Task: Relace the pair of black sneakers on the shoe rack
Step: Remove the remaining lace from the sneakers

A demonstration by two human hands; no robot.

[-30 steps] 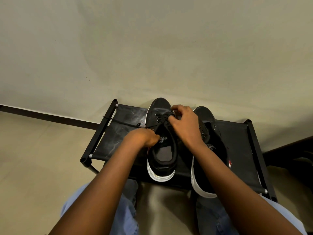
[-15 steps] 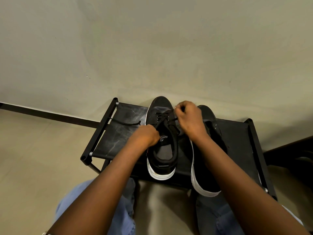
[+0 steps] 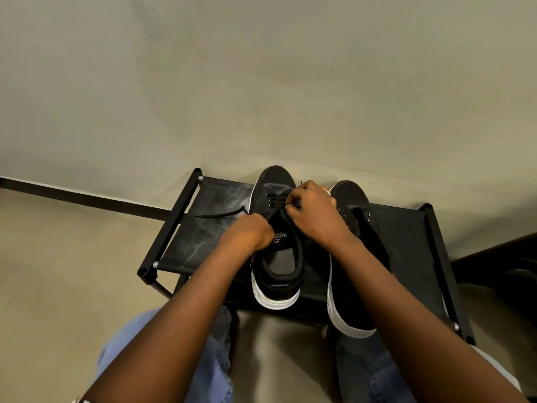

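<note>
Black lace (image 3: 220, 213) looks light and limp, best pinched near its tip. Right hand (image 3: 315, 212) pinches it above the sneaker's (image 3: 273, 181) eyelets; left hand (image 3: 251, 232) grips its other end.

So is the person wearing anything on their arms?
No sleeves show. The left forearm and right forearm are bare down to the wrists. The left grip and right grip have no gloves, and I see no rings or watch. A small pale thing peeks in at the picture's bottom edge by the left arm, too cut off to tell.
</note>
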